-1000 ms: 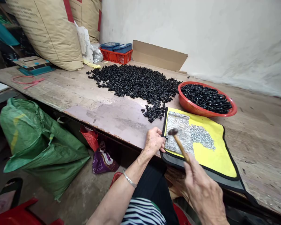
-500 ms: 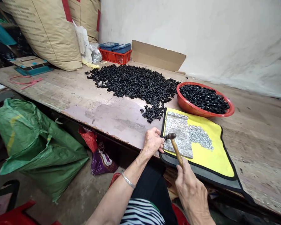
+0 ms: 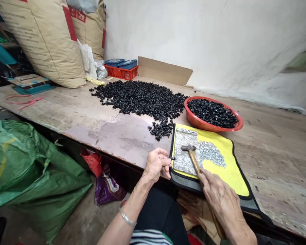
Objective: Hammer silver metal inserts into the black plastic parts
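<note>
Small hammer (image 3: 193, 159) has come down since a moment ago: its head now appears to rest on the scuffed metal plate (image 3: 183, 163), and its wooden handle runs back into the right hand (image 3: 220, 200), which is wrapped around it. The left hand (image 3: 156, 165) sits just left of the plate, fingers curled at its near edge; whether they pinch something small there is too hard to tell. The hands are apart, with the hammer and plate between them.

The plate lies on a yellow mat (image 3: 234, 170) with a black border. Just right of the hammer head, a patch of tiny silvery metal pieces (image 3: 211, 153) lies on the mat. Ahead of the left hand, a small spill of black plastic parts (image 3: 161, 130) trails from a much larger heap (image 3: 140, 100) on the bare desk (image 3: 277, 153). Ahead of the right hand, a red bowl (image 3: 197, 121) holds more black parts. Farther off, against the white wall (image 3: 193, 37), stand a red crate (image 3: 121, 72) with blue boxes (image 3: 121, 63) on top, a piece of cardboard (image 3: 163, 71), and tall paper sacks (image 3: 46, 44).
</note>
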Tool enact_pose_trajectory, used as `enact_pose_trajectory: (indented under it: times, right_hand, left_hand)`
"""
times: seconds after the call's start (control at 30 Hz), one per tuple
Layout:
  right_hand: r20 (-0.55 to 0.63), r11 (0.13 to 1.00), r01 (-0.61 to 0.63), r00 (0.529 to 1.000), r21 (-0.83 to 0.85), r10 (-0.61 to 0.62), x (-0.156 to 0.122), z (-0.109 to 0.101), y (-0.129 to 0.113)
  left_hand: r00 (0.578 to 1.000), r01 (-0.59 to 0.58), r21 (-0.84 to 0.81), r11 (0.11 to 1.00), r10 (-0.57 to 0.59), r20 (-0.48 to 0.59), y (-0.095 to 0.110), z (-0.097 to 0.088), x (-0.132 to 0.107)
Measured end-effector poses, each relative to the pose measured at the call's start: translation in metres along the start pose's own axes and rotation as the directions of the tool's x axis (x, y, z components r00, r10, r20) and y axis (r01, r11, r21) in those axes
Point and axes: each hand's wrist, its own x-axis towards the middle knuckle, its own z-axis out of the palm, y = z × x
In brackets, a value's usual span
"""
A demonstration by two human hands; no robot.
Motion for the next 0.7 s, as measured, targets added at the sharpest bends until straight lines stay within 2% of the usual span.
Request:
enact_pose_trajectory:
  times: [0.07, 0.1, 0.17, 0.23, 0.33, 0.43, 0.47, 0.5, 0.57, 0.6, 0.67, 0.7]
  right_hand:
    - [-0.053, 0.991, 0.131, 0.99, -0.032, -0.133, 0.0, -0.001, -0.01]
    - [-0.02, 0.989, 0.149, 0.989, -0.002, -0.149, 0.001, 0.0, -0.015]
    - [0.154, 0.984, 0.07, 0.984, 0.161, -0.095, 0.002, 0.005, -0.022]
    - [0.333, 0.944, -0.058, 0.941, 0.324, -0.057, 0.003, 0.011, -0.025]
    - [0.434, 0.885, -0.153, 0.899, 0.44, -0.06, 0.013, 0.016, -0.023]
    - [0.491, 0.9, -0.142, 0.867, 0.413, -0.088, 0.05, 0.004, -0.028]
    - [0.472, 0.916, -0.107, 0.876, 0.388, -0.098, 0.07, -0.004, -0.033]
    - [0.404, 0.927, -0.039, 0.907, 0.372, -0.124, 0.094, -0.013, -0.04]
    - [0.109, 0.942, 0.097, 0.984, 0.322, -0.139, 0.144, -0.033, -0.055]
    - [0.025, 0.94, 0.124, 0.99, 0.319, -0.139, 0.166, -0.042, -0.062]
    - [-0.05, 0.943, 0.167, 0.986, 0.286, -0.16, 0.195, -0.058, -0.072]
    - [-0.092, 0.957, 0.229, 0.972, 0.176, -0.216, 0.2, -0.063, -0.073]
  left_hand:
    - [0.998, 0.014, 0.03, 0.999, -0.016, 0.055, 0.001, 0.005, -0.005]
    - [0.996, 0.018, 0.046, 0.999, -0.021, 0.084, 0.002, 0.009, -0.008]
    - [0.989, 0.028, 0.078, 0.997, -0.039, 0.142, 0.002, 0.016, -0.012]
    - [0.983, 0.042, 0.118, 0.992, -0.062, 0.17, 0.002, 0.022, -0.014]
    - [0.985, 0.062, 0.13, 0.989, -0.082, 0.154, 0.002, 0.025, -0.013]
    - [0.996, 0.067, 0.166, 0.984, -0.076, 0.046, 0.001, 0.022, -0.008]
    - [0.997, 0.071, 0.198, 0.978, -0.071, -0.005, 0.001, 0.02, -0.007]
    - [0.997, 0.077, 0.231, 0.97, -0.068, -0.049, 0.001, 0.018, -0.005]
    - [0.993, 0.093, 0.288, 0.953, -0.068, -0.095, 0.002, 0.013, -0.002]
    - [0.992, 0.098, 0.312, 0.945, -0.068, -0.103, 0.003, 0.01, 0.0]
    - [0.991, 0.093, 0.362, 0.927, -0.049, -0.128, 0.007, 0.002, 0.006]
    - [0.988, 0.081, 0.39, 0.917, -0.022, -0.154, 0.009, -0.003, 0.009]
